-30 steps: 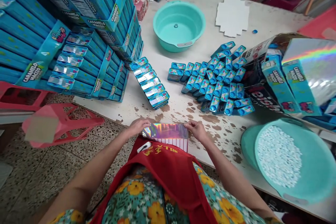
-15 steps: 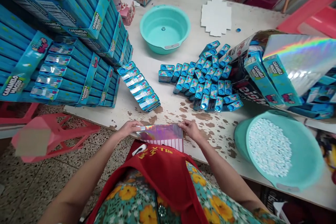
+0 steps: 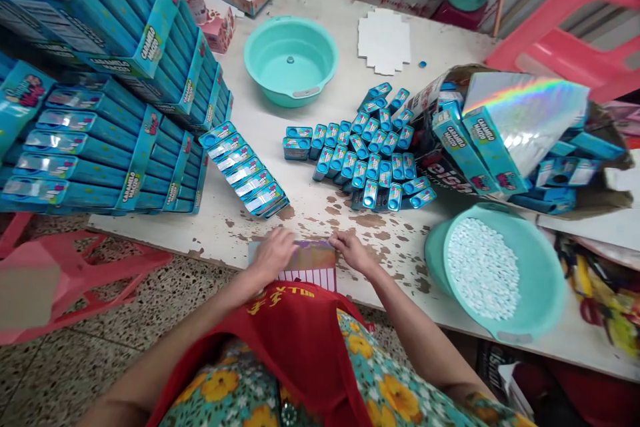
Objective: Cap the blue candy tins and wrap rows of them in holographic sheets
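A shiny holographic sheet [image 3: 315, 255] lies at the table's front edge, against the red apron. Below its silvery band is a pink-and-white striped strip [image 3: 313, 277]. My right hand [image 3: 353, 250] pinches the sheet's upper right corner between thumb and fingers. Over the left part of the sheet rests my left hand [image 3: 274, 253], its fingers smeared by motion, so their grip is unclear. Just beyond it, a slanting row of blue candy boxes [image 3: 245, 170] lies side by side. Farther right stands a cluster of small blue boxes [image 3: 367, 153], their ends facing up.
Stacked blue display boxes [image 3: 135, 80] rise at the left. A turquoise basin [image 3: 320, 47] stands behind; a turquoise bucket [image 3: 543, 280] holds white candies at the right. An open carton [image 3: 450, 167] contains more blue boxes. A white cardboard cutout [image 3: 384, 40] lies at the back.
My left hand has moved from the sheet's left corner inward, onto the sheet. My right hand keeps its pinch on the right corner. The whole view has shifted somewhat.
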The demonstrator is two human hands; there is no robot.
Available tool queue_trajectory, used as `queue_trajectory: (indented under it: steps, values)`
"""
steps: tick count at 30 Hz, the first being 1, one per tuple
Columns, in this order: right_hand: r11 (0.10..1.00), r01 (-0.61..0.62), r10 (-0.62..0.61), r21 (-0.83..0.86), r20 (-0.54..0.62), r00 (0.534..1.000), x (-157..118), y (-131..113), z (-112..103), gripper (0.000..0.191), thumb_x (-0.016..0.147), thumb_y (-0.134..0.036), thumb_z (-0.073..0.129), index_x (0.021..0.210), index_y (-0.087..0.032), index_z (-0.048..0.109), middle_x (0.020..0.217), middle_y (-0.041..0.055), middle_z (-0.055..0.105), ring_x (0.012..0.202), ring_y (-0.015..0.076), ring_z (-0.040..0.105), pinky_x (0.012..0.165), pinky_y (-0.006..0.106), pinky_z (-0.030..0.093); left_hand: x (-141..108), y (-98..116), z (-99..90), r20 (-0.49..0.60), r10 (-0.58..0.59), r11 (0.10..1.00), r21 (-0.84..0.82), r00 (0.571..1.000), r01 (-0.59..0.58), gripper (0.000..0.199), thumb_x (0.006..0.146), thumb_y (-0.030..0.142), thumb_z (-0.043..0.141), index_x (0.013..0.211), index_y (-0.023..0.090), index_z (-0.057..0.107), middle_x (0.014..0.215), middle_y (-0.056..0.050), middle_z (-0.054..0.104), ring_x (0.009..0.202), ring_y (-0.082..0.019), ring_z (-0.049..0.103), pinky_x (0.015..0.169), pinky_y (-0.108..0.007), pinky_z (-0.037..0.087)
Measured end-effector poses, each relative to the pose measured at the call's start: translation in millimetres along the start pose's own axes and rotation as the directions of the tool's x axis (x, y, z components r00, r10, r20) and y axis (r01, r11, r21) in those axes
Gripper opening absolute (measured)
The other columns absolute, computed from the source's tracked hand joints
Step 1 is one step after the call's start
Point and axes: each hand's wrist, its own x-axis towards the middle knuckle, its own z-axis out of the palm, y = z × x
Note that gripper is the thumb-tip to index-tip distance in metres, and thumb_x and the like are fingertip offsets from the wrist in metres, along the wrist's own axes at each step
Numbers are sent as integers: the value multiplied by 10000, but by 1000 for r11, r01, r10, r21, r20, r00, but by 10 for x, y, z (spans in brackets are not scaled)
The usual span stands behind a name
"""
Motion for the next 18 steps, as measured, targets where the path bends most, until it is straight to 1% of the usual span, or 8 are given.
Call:
queue_trajectory:
  steps: [2,4,6,9,12,14,16,18]
  values:
    - [1000,9,-10,-28,-20,1000,-15,17,7,336,835,-464,459,665,-187,542,632,-15,527,622,131,456,587,232,356,286,223,122,88,95,988,-133,992,-83,302,883,344,448,1115,190,565,1101,-93,603,1050,-222,505,907,-340,376]
    - [998,9,-12,-57,-48,999,-19,50,30,336,843,-460,449,675,-189,553,616,-19,527,606,130,461,575,229,358,517,329,249,231,88,972,-231,969,-34,252,862,351,471,1006,199,612,964,-69,642,930,-214,554,818,-316,401]
    - [996,-1,-7,-85,-88,996,-17,82,60,344,852,-454,438,668,-189,557,598,-20,522,591,131,464,564,229,359,648,338,347,338,54,961,-274,940,43,239,864,334,443,872,194,636,812,-50,648,785,-198,572,716,-287,400]
    - [993,-21,2,-117,-164,986,-25,96,105,342,871,-430,420,683,-189,573,607,-7,533,619,148,491,595,249,383,690,286,413,364,37,952,-295,931,78,287,873,312,386,791,181,628,743,-40,634,706,-177,557,642,-260,374]
    - [970,6,-82,-245,-304,949,-74,66,142,290,893,-382,410,901,-183,621,846,65,606,843,204,535,745,314,417,676,264,419,371,37,942,-322,928,91,300,870,296,362,774,169,617,738,-32,628,692,-158,542,616,-242,356]
    - [889,68,-241,-454,-336,911,-134,50,171,291,901,-337,421,1097,-204,591,1086,112,579,1017,237,496,849,369,401,683,269,424,377,36,934,-341,926,103,292,861,281,366,754,163,611,720,-25,623,677,-146,533,605,-232,350]
    - [745,133,-381,-654,-253,889,-208,59,211,328,900,-289,439,1210,-249,540,1233,114,526,1111,258,454,896,410,386,700,274,437,381,34,925,-362,924,115,285,852,267,372,731,159,607,706,-18,621,667,-135,527,606,-223,351]
    - [633,171,-430,-755,-159,889,-286,93,261,378,893,-237,452,1267,-270,494,1312,103,486,1183,276,408,924,442,372,718,274,452,383,28,918,-376,923,128,294,850,264,371,708,154,604,693,-15,619,658,-129,518,605,-219,351]
